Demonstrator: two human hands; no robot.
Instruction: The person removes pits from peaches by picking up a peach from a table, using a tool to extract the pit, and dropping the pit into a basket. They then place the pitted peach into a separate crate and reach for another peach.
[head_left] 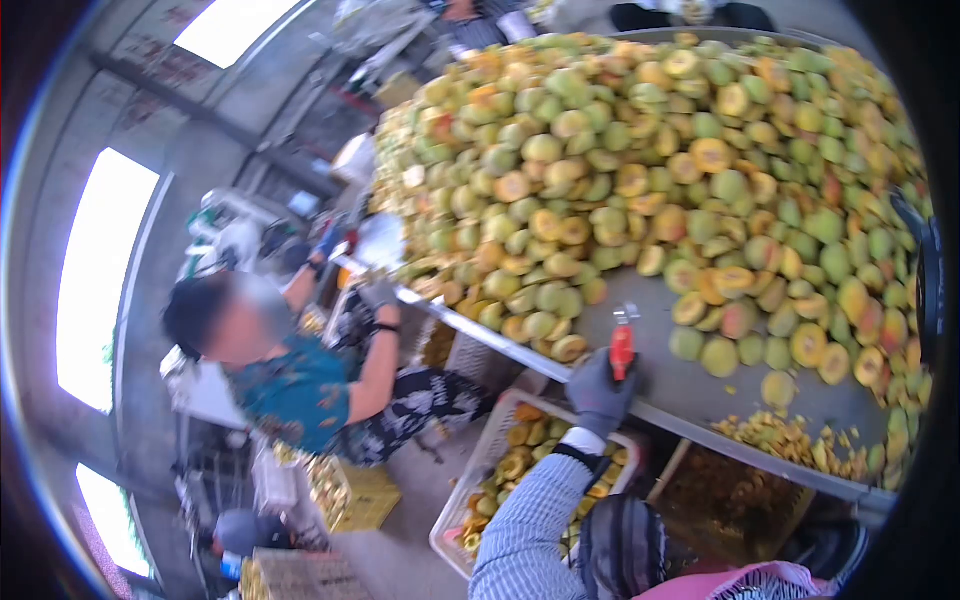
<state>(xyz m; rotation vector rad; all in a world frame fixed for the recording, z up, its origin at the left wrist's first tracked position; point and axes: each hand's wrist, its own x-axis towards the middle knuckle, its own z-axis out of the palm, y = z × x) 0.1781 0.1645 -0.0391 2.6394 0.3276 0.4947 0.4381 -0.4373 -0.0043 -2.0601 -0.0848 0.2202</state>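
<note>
My left hand [600, 393], in a grey glove with a black band at the wrist, is closed around a red-handled tool [622, 350] with a small metal head pointing away from me. It sits over the near edge of the metal table [655, 325]. Past the tool rises a large heap of halved yellow-green peaches [560, 150]. Small yellow scraps [795, 440] lie on the tabletop to the right. Below my forearm stands a white crate [470, 495] holding more fruit pieces. My right hand is out of view.
A person in a teal top [300, 395] works along the same edge on my left, a gloved hand [378, 293] at the heap. A yellow crate [365, 497] stands on the floor behind. Under the table edge is a brown-filled bin [735, 500]. Other people are at the far side.
</note>
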